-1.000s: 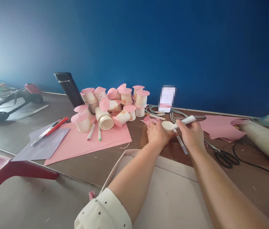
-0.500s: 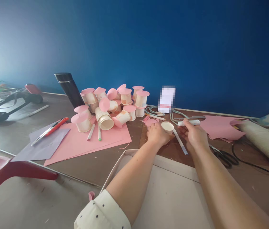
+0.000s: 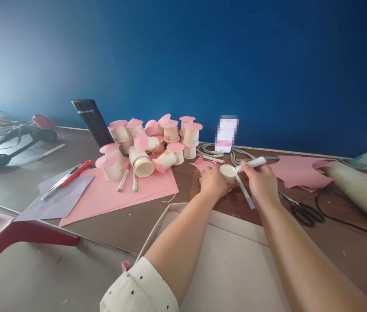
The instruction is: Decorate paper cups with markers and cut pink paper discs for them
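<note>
My left hand (image 3: 215, 180) is closed around a small white paper cup (image 3: 228, 171), which stands with its round opening facing up. In my right hand (image 3: 263, 184) is a slim white tube (image 3: 253, 164); whether it is a glue stick or a marker I cannot tell. Its near end touches or nearly touches the cup's rim. Between the hands lies a white pen with a grey-blue end (image 3: 245, 193). Pink paper scraps (image 3: 204, 164) lie just beyond my left fingers.
Left of my hands, many paper cups with pink discs (image 3: 170, 131) crowd together beside a black flask (image 3: 92, 123). Pink sheets (image 3: 151, 190), markers and a red cutter (image 3: 69, 177) lie nearer. A phone (image 3: 226, 134) leans on the wall. Scissors (image 3: 303, 212) lie right of my right hand.
My right hand has moved slightly left and tilted the white tube, bringing its end to the cup's rim. My left hand still holds the cup in about the same place.
</note>
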Demonstrator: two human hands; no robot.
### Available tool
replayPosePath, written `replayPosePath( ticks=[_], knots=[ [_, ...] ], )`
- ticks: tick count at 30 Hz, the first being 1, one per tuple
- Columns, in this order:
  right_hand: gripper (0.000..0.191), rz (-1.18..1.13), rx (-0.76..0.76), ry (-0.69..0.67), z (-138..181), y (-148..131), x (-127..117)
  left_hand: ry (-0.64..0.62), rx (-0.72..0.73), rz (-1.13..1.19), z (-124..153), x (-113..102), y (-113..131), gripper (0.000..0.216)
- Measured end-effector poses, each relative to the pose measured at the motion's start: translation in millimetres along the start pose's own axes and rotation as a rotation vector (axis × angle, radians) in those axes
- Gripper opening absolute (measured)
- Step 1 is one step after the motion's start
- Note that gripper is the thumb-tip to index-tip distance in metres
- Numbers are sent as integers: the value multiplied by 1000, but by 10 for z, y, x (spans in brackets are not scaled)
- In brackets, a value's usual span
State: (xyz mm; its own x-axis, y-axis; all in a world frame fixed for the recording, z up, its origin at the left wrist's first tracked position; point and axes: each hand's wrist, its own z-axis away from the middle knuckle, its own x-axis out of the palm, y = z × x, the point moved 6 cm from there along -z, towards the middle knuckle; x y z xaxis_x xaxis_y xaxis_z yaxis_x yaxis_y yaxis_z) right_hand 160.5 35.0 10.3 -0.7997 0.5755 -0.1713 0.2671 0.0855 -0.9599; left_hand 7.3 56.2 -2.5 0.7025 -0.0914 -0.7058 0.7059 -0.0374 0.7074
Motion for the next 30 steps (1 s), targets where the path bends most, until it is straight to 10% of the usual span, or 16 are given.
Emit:
replayPosePath(
  ticks=[12,19,30],
  knots=[
    [36,287,-115,65,22,-86,-38,12,1,-41,8,32,-13,85],
    [29,-66,8,45,18,-47,-26,65,-16,-103,2,40,-14,82],
    [35,288,-141,6,-2,-38,-9,130,7,-99,-10,18,-18,84]
  ],
)
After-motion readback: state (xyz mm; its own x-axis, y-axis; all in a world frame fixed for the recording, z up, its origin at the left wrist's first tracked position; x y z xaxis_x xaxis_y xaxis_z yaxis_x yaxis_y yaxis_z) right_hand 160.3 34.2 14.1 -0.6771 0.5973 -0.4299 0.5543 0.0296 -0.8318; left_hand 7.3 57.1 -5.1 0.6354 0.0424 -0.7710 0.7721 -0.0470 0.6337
